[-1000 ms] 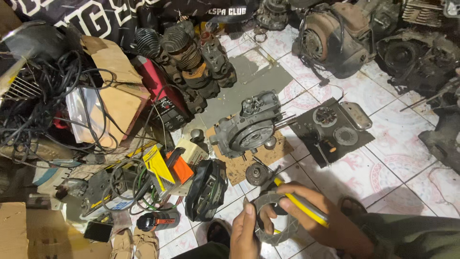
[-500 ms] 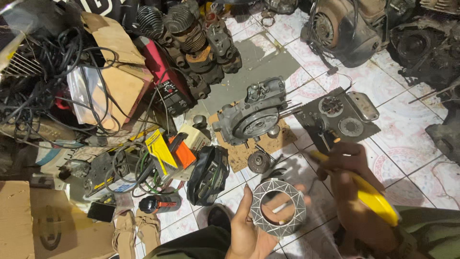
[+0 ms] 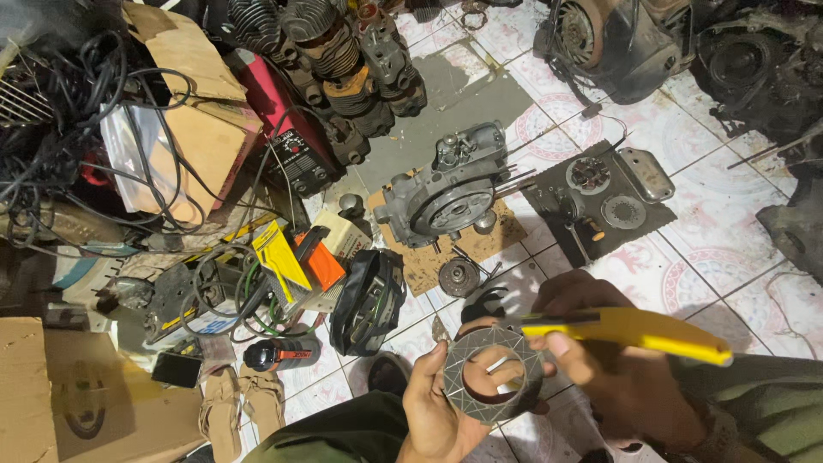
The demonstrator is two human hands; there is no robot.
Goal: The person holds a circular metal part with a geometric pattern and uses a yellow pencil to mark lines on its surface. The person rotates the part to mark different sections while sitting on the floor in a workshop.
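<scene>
Left hand (image 3: pixel 437 411) pinches ring disc (image 3: pixel 493 375) rim; right hand (image 3: pixel 613 369) clamps yellow-handled tool (image 3: pixel 634 330) above.

I am seated in a small-engine repair workshop. The tiled floor (image 3: pixel 737 257) carries a stripped engine case (image 3: pixel 450 193) on cardboard, finned cylinders (image 3: pixel 330 51), further engine housings (image 3: pixel 613 39), a red welding unit (image 3: pixel 287 133), tangled cables (image 3: pixel 77 129) and loose clutch parts on a dark mat (image 3: pixel 600 201).
</scene>
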